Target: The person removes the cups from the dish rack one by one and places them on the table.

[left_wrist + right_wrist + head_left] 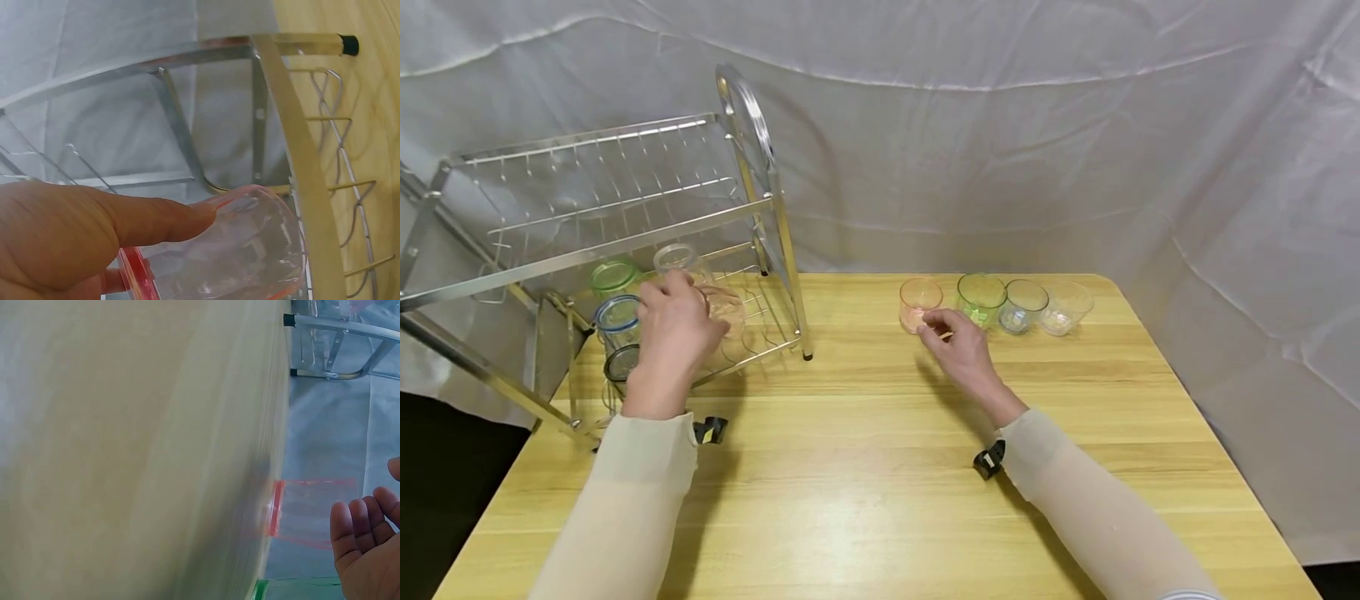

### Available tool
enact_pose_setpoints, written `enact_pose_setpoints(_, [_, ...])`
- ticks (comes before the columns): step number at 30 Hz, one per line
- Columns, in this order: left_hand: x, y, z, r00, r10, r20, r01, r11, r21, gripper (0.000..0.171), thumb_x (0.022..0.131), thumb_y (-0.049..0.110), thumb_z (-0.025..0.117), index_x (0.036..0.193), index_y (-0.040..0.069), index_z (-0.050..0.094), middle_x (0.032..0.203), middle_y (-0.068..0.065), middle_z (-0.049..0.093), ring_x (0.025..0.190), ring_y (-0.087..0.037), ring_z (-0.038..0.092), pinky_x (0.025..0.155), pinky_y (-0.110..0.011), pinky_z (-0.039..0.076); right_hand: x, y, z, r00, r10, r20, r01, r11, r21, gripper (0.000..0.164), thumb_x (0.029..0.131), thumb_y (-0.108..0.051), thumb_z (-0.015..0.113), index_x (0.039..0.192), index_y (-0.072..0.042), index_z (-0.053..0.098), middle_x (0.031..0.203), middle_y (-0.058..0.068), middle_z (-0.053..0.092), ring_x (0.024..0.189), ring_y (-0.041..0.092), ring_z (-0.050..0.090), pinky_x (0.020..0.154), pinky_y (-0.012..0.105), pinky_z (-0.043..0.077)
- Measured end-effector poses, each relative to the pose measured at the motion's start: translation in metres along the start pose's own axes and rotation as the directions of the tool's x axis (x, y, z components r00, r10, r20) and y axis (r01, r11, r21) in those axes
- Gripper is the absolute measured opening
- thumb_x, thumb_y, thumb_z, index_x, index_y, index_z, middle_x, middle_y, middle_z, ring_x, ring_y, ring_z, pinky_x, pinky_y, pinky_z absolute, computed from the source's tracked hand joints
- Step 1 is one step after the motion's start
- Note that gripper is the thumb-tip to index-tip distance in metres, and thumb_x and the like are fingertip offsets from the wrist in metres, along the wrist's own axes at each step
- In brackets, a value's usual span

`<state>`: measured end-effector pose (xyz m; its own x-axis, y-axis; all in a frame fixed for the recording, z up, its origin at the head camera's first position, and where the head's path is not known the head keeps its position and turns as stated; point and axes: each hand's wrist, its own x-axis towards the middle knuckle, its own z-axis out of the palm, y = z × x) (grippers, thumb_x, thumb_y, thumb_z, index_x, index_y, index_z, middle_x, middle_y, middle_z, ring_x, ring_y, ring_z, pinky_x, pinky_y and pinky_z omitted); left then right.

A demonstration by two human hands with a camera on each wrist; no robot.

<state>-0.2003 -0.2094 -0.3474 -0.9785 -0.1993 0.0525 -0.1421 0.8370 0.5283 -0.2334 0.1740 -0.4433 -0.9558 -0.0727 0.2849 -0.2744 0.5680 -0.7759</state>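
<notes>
On the lower level of the metal rack (583,252), my left hand (666,337) grips a transparent pink glass (727,310). The left wrist view shows the thumb (165,222) lying along the side of this glass, near the rack's rail. Around that hand stand a clear glass (676,257), a green-rimmed one (613,275), a blue-rimmed one (617,312) and a dark-rimmed one (622,364). Over the table, my right hand (964,348) has its fingers loosely bent, holding nothing. Just beyond its fingertips stands an orange-pink glass (921,293).
To the right of the orange-pink glass, a green glass (981,292), a bluish glass (1026,298) and a clear glass (1071,300) stand in a row at the back of the wooden table (850,467). Grey cloth (962,167) hangs behind. The rack's upper level rises beyond the left hand.
</notes>
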Motion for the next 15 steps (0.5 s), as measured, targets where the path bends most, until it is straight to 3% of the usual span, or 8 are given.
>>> enact_pose_setpoints(5, [-0.013, 0.009, -0.006, 1.000, 0.013, -0.022, -0.013, 1.000, 0.005, 0.079, 0.091, 0.020, 0.077, 0.146, -0.010, 0.030, 0.138, -0.047, 0.027, 0.117, -0.061, 0.034, 0.095, -0.069, 0.039, -0.001, 0.000, 0.002, 1.000, -0.002, -0.001, 0.002, 1.000, -0.001, 0.023, 0.099, -0.016, 0.071, 0.116, -0.001, 0.073, 0.111, 0.014, 0.072, 0.099, 0.028, 0.068, 0.086, 0.041, 0.059])
enact_pose_setpoints(11, [-0.032, 0.022, -0.012, 0.996, 0.071, -0.049, -0.069, 0.996, 0.048, 0.078, 0.088, 0.021, 0.082, 0.141, -0.011, 0.035, 0.134, -0.048, 0.031, 0.118, -0.064, 0.036, 0.095, -0.072, 0.041, -0.003, -0.002, 0.003, 1.000, -0.012, -0.006, 0.012, 1.000, 0.007, 0.023, 0.099, -0.016, 0.072, 0.116, -0.001, 0.074, 0.111, 0.015, 0.073, 0.099, 0.029, 0.069, 0.085, 0.041, 0.059])
enact_pose_setpoints(15, [-0.044, 0.032, -0.015, 0.996, 0.087, -0.033, -0.085, 0.995, 0.051, 0.077, 0.084, 0.022, 0.086, 0.137, -0.007, 0.039, 0.134, -0.047, 0.035, 0.118, -0.064, 0.040, 0.093, -0.074, 0.043, -0.004, -0.003, 0.003, 1.000, -0.013, -0.015, 0.013, 1.000, 0.009, 0.023, 0.098, -0.017, 0.073, 0.115, -0.001, 0.074, 0.110, 0.014, 0.073, 0.098, 0.029, 0.069, 0.085, 0.041, 0.059])
